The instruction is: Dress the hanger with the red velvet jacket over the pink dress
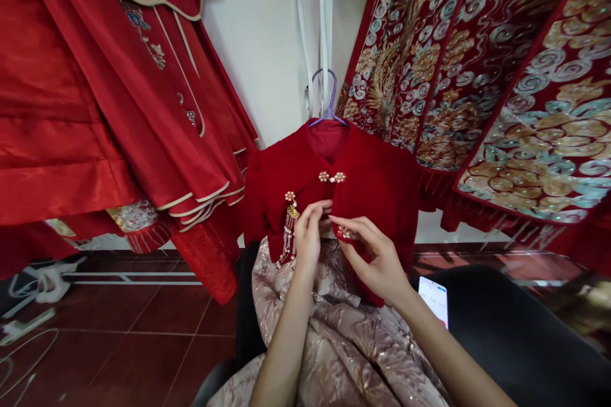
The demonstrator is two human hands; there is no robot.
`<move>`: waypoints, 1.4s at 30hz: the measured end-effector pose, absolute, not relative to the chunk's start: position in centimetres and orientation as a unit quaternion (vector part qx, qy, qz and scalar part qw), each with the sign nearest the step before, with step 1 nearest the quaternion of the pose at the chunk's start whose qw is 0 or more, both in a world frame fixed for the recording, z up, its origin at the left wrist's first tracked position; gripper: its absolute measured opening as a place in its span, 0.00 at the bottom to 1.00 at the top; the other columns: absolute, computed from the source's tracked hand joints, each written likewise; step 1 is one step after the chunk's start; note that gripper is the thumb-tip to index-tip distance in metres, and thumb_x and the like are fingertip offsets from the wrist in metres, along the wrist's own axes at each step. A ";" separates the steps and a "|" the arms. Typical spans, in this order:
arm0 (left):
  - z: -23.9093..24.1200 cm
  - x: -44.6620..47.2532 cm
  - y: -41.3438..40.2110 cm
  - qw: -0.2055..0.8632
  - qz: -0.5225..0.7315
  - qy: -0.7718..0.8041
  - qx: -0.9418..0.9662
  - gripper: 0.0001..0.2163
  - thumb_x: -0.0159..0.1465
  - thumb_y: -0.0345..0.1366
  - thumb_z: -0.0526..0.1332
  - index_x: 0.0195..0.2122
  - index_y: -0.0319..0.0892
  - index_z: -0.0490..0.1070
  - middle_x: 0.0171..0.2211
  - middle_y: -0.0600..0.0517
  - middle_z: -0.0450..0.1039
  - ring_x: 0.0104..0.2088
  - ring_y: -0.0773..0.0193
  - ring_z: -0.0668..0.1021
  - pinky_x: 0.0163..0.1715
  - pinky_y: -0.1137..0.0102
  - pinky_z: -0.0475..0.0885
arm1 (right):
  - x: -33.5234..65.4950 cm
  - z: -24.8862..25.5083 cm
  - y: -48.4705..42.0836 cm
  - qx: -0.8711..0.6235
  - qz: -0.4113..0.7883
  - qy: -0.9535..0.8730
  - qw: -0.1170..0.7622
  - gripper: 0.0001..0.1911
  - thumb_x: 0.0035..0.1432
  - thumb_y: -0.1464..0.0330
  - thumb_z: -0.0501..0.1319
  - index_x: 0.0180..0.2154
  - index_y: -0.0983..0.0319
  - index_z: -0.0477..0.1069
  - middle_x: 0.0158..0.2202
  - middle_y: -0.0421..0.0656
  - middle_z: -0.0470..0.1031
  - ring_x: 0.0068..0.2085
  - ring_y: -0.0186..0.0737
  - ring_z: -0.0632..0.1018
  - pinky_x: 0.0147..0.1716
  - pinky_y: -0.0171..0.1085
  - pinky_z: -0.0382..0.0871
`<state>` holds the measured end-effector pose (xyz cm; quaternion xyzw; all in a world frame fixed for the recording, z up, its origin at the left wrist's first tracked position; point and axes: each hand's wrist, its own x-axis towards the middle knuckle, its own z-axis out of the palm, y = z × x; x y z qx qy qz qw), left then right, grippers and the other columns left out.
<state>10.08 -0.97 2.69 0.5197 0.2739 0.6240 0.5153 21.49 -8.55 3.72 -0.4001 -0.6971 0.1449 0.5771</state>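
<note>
Forearms (281, 356) cross over shiny cloth (344, 337) to a red jacket (377, 172) on a purple hanger (330, 111). The left hand (310, 232), fingers curled, touches its front opening; I cannot tell whether it grips. The right hand (375, 251), partly closed, has a lower clasp (344, 233) between thumb and forefinger.
</note>
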 end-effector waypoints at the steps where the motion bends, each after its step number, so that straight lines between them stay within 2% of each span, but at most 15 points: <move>1: 2.6 9.6 -1.2 0.468 0.648 0.306 0.518 0.13 0.64 0.43 0.58 0.40 0.41 0.77 0.45 0.47 0.77 0.43 0.61 0.78 0.41 0.69 0.74 | 21.4 3.6 -8.5 -0.398 0.146 -0.704 0.570 0.20 0.61 0.74 0.57 0.54 0.55 0.70 0.45 0.44 0.73 0.46 0.39 0.75 0.48 0.39 0.70; 3: 2.5 8.5 -1.1 0.385 0.689 0.358 0.499 0.12 0.64 0.43 0.57 0.37 0.41 0.76 0.43 0.47 0.77 0.39 0.63 0.77 0.34 0.73 0.74 | 21.2 3.4 -8.4 -0.396 0.155 -0.706 0.566 0.19 0.60 0.73 0.58 0.52 0.55 0.71 0.45 0.44 0.72 0.45 0.39 0.75 0.47 0.39 0.71; 5: 2.4 7.4 -0.7 0.352 0.712 0.384 0.471 0.12 0.64 0.43 0.57 0.39 0.41 0.74 0.45 0.46 0.75 0.40 0.63 0.76 0.32 0.74 0.73 | 20.9 3.0 -8.2 -0.395 0.174 -0.697 0.573 0.17 0.60 0.71 0.61 0.51 0.56 0.71 0.44 0.44 0.73 0.44 0.39 0.76 0.45 0.38 0.72; 10: 1.9 5.7 0.5 0.431 0.693 0.381 0.434 0.12 0.62 0.42 0.58 0.44 0.42 0.71 0.51 0.45 0.72 0.43 0.62 0.76 0.34 0.71 0.76 | 20.4 1.9 -6.8 -0.400 0.196 -0.666 0.598 0.10 0.63 0.66 0.60 0.46 0.56 0.75 0.42 0.43 0.74 0.40 0.37 0.78 0.42 0.37 0.74; 17: 1.5 5.5 0.6 0.448 0.684 0.363 0.448 0.13 0.60 0.41 0.61 0.44 0.42 0.73 0.50 0.45 0.73 0.48 0.59 0.76 0.36 0.71 0.76 | 20.3 2.2 -2.6 -0.385 0.179 -0.678 0.600 0.11 0.62 0.64 0.60 0.45 0.56 0.77 0.43 0.43 0.77 0.42 0.39 0.79 0.44 0.39 0.75; 22: 1.5 5.5 0.8 0.471 0.671 0.344 0.458 0.15 0.61 0.42 0.61 0.47 0.42 0.73 0.51 0.44 0.74 0.47 0.60 0.77 0.37 0.71 0.76 | 19.5 3.0 0.1 -0.386 0.162 -0.662 0.622 0.10 0.62 0.64 0.60 0.42 0.58 0.78 0.42 0.44 0.78 0.41 0.39 0.79 0.42 0.38 0.76; 38: 1.6 6.2 2.4 0.426 0.693 0.360 0.457 0.13 0.57 0.39 0.64 0.41 0.38 0.74 0.45 0.44 0.77 0.41 0.61 0.79 0.36 0.69 0.77 | 17.8 3.6 2.1 -0.386 0.164 -0.650 0.634 0.12 0.62 0.64 0.59 0.43 0.58 0.78 0.43 0.44 0.78 0.41 0.38 0.79 0.43 0.37 0.77; 42: 1.3 6.2 2.6 0.408 0.708 0.354 0.454 0.14 0.55 0.37 0.66 0.40 0.37 0.75 0.41 0.44 0.79 0.39 0.62 0.80 0.41 0.66 0.76 | 17.7 3.6 2.3 -0.383 0.155 -0.668 0.619 0.11 0.62 0.64 0.59 0.42 0.59 0.78 0.41 0.44 0.78 0.40 0.37 0.79 0.41 0.36 0.77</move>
